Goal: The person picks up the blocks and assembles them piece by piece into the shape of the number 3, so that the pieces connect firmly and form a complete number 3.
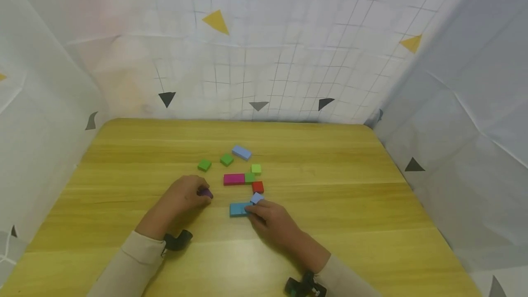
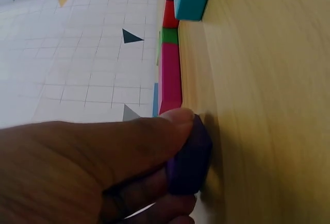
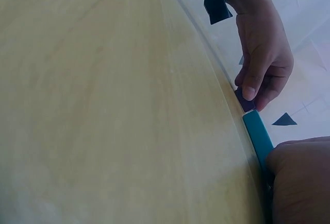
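Foreground sleeves (image 1: 129, 265): left hand (image 1: 184, 192) pinches a purple block (image 2: 193, 162); right hand (image 1: 273, 221) grips a teal block (image 1: 238, 210) by its end, presumably against shifting.

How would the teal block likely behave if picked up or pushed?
The teal block, with straight, crisp edges, looks stiff. Its flat sides suggest it would slide, not roll. Being small beside the right hand, it's probably light.
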`<state>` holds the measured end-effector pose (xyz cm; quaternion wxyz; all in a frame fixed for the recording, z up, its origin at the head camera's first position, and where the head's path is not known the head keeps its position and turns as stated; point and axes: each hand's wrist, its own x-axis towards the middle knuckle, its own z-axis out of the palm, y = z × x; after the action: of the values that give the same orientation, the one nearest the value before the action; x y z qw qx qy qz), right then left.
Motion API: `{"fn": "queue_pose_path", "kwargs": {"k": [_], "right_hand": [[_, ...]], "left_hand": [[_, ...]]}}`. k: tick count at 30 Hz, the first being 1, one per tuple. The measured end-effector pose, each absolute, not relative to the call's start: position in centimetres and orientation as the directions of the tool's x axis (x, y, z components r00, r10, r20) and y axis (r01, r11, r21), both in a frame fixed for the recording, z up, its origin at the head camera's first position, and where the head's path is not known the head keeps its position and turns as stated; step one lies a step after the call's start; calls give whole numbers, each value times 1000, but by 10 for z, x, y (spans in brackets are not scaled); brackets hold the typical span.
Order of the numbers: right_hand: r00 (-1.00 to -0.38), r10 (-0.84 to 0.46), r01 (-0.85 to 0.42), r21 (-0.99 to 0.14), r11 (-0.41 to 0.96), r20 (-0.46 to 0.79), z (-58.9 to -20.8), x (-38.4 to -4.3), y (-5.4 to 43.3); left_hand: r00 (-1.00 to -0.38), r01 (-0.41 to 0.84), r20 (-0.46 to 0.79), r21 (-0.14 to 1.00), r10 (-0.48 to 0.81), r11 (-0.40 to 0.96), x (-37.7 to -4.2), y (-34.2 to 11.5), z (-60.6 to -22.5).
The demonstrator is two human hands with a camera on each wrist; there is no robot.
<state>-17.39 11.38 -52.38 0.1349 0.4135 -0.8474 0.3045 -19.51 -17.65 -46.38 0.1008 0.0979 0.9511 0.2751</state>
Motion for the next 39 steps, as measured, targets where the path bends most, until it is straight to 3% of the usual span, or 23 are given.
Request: {"fn": "queue_pose_path", "kwargs": {"k": [10,22,39], "right_hand": [[-651,-622,-757,-428,493,435,-524,-171,113],[-605,-625,-796,-381,471,494,-525,-175,113],[-655,-603,-756,-420,503,456,-527,-173,114]], "left_hand": [[-950,121,-171,572,262,812,-187,-166,-467],[-950,109,-183,569,255,815,-189,-159,-466],[-942,106,-196,595,271,797,-184,-149,-467]]}}
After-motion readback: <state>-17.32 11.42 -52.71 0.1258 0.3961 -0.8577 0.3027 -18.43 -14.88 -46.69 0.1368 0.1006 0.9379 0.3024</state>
